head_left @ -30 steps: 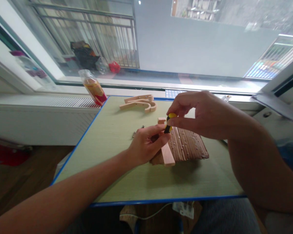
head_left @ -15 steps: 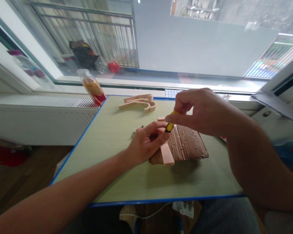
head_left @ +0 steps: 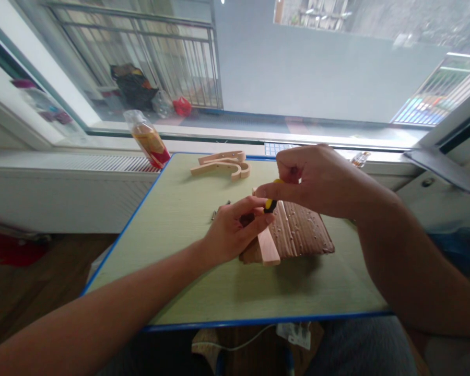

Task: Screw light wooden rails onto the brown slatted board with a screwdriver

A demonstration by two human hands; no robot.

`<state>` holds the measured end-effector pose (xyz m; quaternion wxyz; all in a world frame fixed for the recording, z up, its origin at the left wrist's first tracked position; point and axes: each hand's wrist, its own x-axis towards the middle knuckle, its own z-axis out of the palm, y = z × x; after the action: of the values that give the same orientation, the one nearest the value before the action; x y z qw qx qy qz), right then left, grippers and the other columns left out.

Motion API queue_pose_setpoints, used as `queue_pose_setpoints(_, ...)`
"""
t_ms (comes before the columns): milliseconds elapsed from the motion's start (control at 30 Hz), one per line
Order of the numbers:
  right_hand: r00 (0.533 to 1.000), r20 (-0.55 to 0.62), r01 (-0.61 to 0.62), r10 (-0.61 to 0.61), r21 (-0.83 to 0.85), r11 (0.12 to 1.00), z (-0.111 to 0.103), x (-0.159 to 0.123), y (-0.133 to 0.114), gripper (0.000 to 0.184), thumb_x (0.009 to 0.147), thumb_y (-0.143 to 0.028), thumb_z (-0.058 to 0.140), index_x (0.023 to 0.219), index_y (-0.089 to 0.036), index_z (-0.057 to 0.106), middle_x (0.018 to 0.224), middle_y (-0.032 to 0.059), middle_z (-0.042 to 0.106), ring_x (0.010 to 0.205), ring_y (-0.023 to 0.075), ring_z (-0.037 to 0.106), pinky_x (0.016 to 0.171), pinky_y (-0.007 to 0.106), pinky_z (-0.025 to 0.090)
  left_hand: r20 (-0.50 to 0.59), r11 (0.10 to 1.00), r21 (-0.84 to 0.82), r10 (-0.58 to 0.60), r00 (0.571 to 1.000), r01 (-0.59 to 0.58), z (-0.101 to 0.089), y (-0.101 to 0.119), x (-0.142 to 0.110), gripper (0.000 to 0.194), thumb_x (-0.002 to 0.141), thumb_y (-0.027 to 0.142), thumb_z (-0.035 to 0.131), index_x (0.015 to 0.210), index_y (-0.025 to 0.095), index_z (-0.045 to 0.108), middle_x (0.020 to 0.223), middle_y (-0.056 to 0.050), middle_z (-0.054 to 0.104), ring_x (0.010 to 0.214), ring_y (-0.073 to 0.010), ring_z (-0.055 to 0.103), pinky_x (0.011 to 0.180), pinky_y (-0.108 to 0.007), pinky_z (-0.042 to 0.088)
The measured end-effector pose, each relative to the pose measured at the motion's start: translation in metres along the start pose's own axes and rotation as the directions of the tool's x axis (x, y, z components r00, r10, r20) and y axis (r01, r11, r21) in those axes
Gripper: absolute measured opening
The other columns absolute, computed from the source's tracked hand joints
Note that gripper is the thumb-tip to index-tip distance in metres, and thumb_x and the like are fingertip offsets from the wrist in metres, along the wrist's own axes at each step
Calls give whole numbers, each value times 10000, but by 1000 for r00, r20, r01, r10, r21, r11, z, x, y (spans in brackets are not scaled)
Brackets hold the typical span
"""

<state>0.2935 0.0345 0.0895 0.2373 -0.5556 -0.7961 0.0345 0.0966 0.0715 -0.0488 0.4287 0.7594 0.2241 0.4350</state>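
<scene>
Window point(head_left: 297, 78) behind. Worktop point(head_left: 172, 219): pale green, blue edging. Cardboard point(head_left: 303, 230) on it, right of centre, corrugated face up with holes. Right hand point(head_left: 313, 180) above the cardboard, thumb and fingers pinching the driver handle. Left hand point(head_left: 235, 230) low over the cardboard's left part; thumb and forefinger curled in at either side of the driver's lower end. Can't tell if those 2 squeeze it or just press on the wood. Bottle point(head_left: 151, 141) at the worktop's far left corner, tilted in view. 2 hooks point(head_left: 215, 169), wooden, near the far edge. Bar point(head_left: 269, 248), wooden, lies on the cardboard under the left hand. Driver point(head_left: 271, 204), yellow/black, leaning over the bar, tip hidden. Screws point(head_left: 213, 214) left of the left hand.
</scene>
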Motion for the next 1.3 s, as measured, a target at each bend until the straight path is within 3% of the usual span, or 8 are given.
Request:
queue_pose_setpoints(67, 1000, 16, -18, 17, 58, 998, -4, -1, 2, 407, 799, -580, 819, 690, -225, 653, 647, -30, 622, 613, 125, 514, 549, 304, 352, -10, 1000, -10, 2, 1000, -2, -1, 0, -1, 214, 934, 325, 793, 1088, 180, 754, 790, -1, 765, 633, -101, 630, 590, -205, 528)
queue_pose_setpoints(167, 998, 46, 21, -30, 179, 984, -13, -4, 4, 309, 808, -522, 842, 961, -257, 802, 895, -9, 785, 763, 165, 682, 626, 306, 476, 15, 1000, -11, -12, 1000, 12, -3, 1, -2, 191, 950, 323, 774, 1078, 183, 755, 800, -4, 760, 656, -107, 631, 606, -214, 533)
queue_pose_setpoints(300, 981, 124, 119, -147, 205, 972, -21, -8, 3, 285, 881, -295, 770, 1159, -258, 826, 1080, 12, 817, 827, 162, 714, 712, 316, 524, 18, 999, -32, -12, 1000, 13, -4, 0, -2, 183, 952, 321, 770, 1071, 185, 741, 807, -1, 755, 664, -106, 614, 610, -217, 522)
queue_pose_setpoints(467, 973, 142, 153, -181, 184, 971, -20, -8, 1, 251, 865, -140, 696, 1045, -229, 846, 933, 0, 801, 768, 141, 685, 666, 285, 502, 25, 1000, -9, -1, 1000, 1, -4, -1, -2, 197, 961, 345, 755, 1069, 182, 732, 775, 3, 739, 635, -108, 601, 587, -224, 501)
queue_pose_setpoints(867, 982, 126, 125, -140, 124, 984, -19, -8, 1, 98, 874, -312, 754, 926, -255, 814, 918, 7, 800, 795, 181, 707, 700, 350, 528, 63, 998, -31, -44, 997, 46, -6, 0, -3, 268, 999, 389, 707, 1133, 157, 706, 895, -56, 813, 751, -149, 705, 635, -251, 519)
queue_pose_setpoints(1300, 991, 89, 88, -96, 84, 993, -15, -8, -1, 206, 859, -418, 781, 794, -228, 731, 776, 1, 732, 700, 162, 624, 651, 337, 464, 40, 1000, -15, -26, 999, 27, -4, 0, -2, 253, 973, 358, 738, 1124, 157, 763, 853, -57, 797, 686, -134, 671, 577, -234, 493)
